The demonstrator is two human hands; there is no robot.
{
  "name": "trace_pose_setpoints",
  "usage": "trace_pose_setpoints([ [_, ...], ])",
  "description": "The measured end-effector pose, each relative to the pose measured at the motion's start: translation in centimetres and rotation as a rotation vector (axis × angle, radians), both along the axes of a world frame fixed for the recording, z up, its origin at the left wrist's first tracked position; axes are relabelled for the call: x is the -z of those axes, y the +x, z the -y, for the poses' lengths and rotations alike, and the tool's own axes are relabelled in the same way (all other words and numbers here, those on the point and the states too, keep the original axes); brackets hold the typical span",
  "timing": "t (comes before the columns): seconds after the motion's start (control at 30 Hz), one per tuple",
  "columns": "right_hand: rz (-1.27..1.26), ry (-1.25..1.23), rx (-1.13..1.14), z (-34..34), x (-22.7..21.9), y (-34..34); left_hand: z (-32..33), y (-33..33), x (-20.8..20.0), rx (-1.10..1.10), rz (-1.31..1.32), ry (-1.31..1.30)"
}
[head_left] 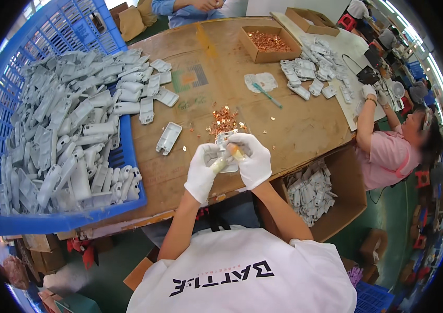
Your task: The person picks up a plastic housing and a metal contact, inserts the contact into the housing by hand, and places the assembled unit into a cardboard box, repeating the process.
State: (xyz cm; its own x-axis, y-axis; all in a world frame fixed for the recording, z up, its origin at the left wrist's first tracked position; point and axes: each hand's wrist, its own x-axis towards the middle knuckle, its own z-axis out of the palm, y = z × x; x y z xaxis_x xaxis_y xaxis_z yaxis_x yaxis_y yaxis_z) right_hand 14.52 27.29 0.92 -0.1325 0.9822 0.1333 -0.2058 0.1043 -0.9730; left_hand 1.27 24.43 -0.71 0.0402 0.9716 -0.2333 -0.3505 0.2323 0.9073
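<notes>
Both my hands wear white gloves and meet over the table's near edge. My left hand (202, 169) is closed on the left side of a pale grey plastic housing (225, 137). Around its right side curl the fingers of my right hand (253, 160), the thumb bent inward over it. Yellowish coverings show on the thumb tips. Whether a small copper piece sits under the thumbs is hidden. Just beyond the housing lies a loose heap of small copper pieces (223, 120). Another open housing (169, 138) rests alone to the left of my hands.
At left stands a big blue crate (49, 224) heaped with grey housings (49, 112). A carton of copper pieces (257, 55), a green pen-like tool (268, 96) and more housings (305, 70) lie farther off. A carton (354, 201) sits right; beyond it, a co-worker in pink (388, 156) works.
</notes>
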Motion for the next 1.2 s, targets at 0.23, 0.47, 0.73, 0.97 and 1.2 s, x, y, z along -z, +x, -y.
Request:
trace_pose_setpoints([
  [0.23, 0.649, 0.468, 0.188, 1.1, -1.1, 0.4, 1.4, 0.3, 0.6, -0.265, -0.608, 0.105],
  [0.47, 1.021, 0.656, 0.181, 1.7, -2.0, -0.5, 2.7, 1.0, -1.8, -0.277, -0.704, 0.213],
  [0.73, 0.271, -0.135, 0.033, 3.4, -0.4, -0.5, 5.7, 1.3, -2.0, -0.341, -0.823, 0.268],
  [0.97, 0.561, -0.264, -0.261, 7.4, 1.1, 1.1, 10.2, 1.0, -1.6, -0.173, -1.013, 0.261],
  [1.2, -0.371, -0.740, -0.199, 12.1, 4.9, 0.7, 12.2, 1.3, -0.1, -0.115, -1.136, 0.311],
])
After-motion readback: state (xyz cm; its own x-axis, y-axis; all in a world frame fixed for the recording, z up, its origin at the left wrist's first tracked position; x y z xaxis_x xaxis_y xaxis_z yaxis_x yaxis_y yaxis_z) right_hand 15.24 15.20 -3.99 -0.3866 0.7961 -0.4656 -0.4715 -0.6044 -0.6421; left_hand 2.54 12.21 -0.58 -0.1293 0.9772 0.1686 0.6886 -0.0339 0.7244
